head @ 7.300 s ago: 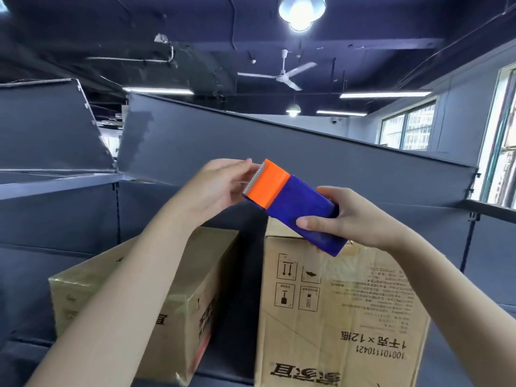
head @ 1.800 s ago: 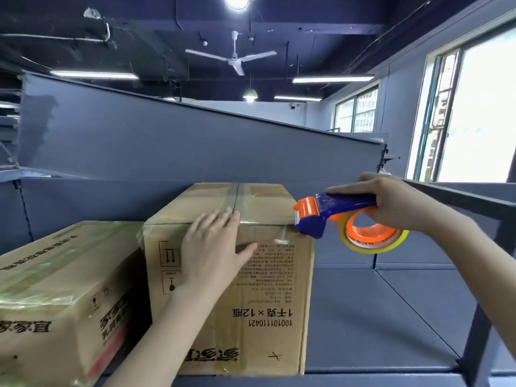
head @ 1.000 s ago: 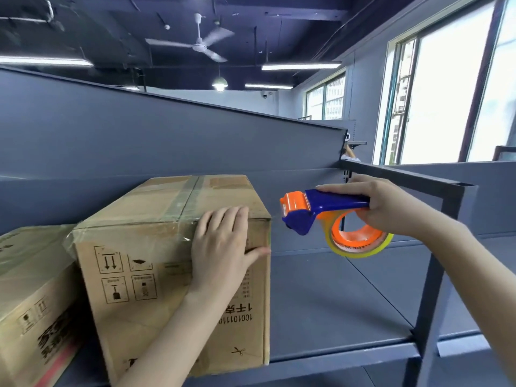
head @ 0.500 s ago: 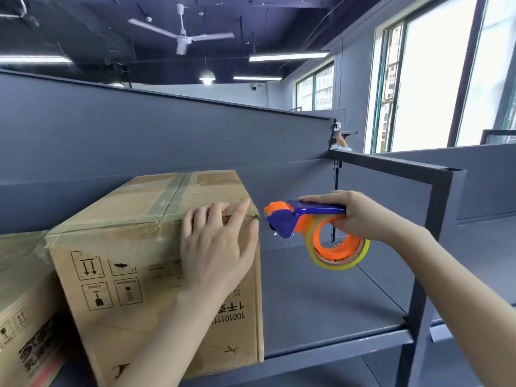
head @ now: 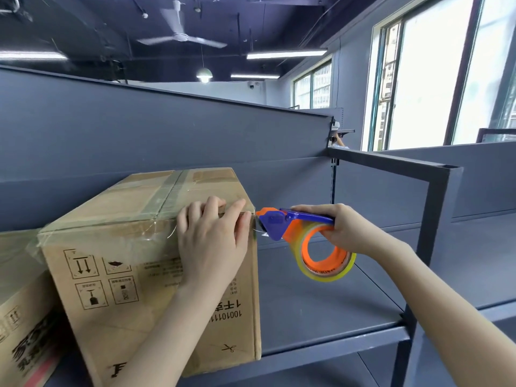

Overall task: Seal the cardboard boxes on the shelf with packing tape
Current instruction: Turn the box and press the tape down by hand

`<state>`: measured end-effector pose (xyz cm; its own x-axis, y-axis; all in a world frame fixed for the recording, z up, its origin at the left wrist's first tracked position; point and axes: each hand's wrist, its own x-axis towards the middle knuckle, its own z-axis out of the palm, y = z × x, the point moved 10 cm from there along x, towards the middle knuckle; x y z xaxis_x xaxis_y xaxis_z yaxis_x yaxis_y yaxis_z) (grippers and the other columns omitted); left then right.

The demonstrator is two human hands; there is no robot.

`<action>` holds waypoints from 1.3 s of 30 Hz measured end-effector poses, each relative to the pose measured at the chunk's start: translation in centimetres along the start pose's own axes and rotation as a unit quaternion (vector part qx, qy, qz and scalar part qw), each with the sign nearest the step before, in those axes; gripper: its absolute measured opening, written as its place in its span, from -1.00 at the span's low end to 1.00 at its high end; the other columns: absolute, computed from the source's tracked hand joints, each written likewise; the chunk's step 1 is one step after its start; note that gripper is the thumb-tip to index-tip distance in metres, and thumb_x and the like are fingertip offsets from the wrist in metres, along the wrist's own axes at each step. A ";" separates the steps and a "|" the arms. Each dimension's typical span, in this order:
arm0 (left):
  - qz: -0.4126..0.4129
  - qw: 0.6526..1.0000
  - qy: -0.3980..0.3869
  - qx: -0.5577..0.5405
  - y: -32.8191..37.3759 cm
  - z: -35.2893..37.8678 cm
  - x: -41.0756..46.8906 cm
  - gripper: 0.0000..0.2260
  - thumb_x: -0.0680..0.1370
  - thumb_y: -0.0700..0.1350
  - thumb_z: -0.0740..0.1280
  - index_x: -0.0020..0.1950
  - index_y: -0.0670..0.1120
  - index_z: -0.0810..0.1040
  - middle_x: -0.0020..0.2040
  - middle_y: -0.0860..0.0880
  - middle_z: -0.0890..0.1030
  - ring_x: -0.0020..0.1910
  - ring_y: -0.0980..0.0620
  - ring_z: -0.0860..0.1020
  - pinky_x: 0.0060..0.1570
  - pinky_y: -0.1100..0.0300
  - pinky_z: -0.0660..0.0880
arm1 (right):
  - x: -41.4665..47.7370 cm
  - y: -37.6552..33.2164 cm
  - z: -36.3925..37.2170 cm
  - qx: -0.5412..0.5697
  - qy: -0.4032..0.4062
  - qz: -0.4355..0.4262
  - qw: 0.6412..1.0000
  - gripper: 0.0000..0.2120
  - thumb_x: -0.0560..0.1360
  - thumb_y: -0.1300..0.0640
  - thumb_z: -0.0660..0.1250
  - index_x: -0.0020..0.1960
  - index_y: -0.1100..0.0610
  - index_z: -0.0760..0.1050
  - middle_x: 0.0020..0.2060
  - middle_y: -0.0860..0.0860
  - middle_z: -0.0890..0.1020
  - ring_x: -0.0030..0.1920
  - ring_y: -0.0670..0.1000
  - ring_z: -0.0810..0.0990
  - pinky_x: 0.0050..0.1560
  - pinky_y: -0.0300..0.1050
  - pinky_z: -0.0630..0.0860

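**Centre box edge strip at the corner, cut not yet made**

- Lower left of frame: left box (head: pixel 19 289) sits on the shelf (head: pixel 321 303), cropped by the frame edge. Its top looks glossy, like clear film already laid over it. I'd count it as sealed, but its seams are mostly out of shot.
- Centre: centre box (head: pixel 125 289) stands upright just beside it. The seam strip (head: pixel 167 196) runs along the top flap joint front to back, so the main closure looks done. Clear edge tape (head: pixel 111 233) lies wrinkled along the front top edge, with some slack near the middle.
- Left hand (head: pixel 212 244) lies flat on the upper right of the front face. Its fingers (head: pixel 212 203) are straight and lapped over the top edge, pressing the tape down and gripping nothing.
- Right of the box: the nose of the tape dispenser (head: pixel 279 223) is at the box's top front right corner, touching or just off it, I can't tell which. A short run of tape appears to bridge nose and corner.
- Tape roll (head: pixel 324 258) hangs under the handle with plenty of tape left on it.
- Right hand (head: pixel 343 227) has its fingers wrapped closed around the dispenser handle.
- Right of frame: bare shelf deck and an upright post (head: pixel 427 247).

Status call: both boxes in view carry tape and this one is near finished. Left to do: sever the strip at the corner, then rub down the tail and the wrinkles. The back and far side are hidden, so I can't confirm them.
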<state>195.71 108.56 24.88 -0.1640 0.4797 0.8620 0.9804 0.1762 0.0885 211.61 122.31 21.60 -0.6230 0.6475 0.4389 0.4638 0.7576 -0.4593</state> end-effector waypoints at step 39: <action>-0.021 0.998 0.014 -0.054 -0.3 -0.3 0.5 -0.84 0.48 -0.04 0.39 0.03 -0.01 0.67 -0.11 -0.07 0.59 -0.08 -0.17 0.47 0.02 -0.02 0.30 | -2.2 -1.0 -2.6 -0.056 0.109 -0.100 0.987 -0.31 0.44 0.45 0.28 0.27 -0.26 0.24 -0.07 0.06 0.52 -0.11 0.05 0.50 -0.15 -0.27 0.40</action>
<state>195.34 108.45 25.44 -0.2031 0.4495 0.8699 0.9791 0.1019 0.1760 214.12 120.36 23.15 -0.5639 0.4768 0.6743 0.4201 0.8686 -0.2629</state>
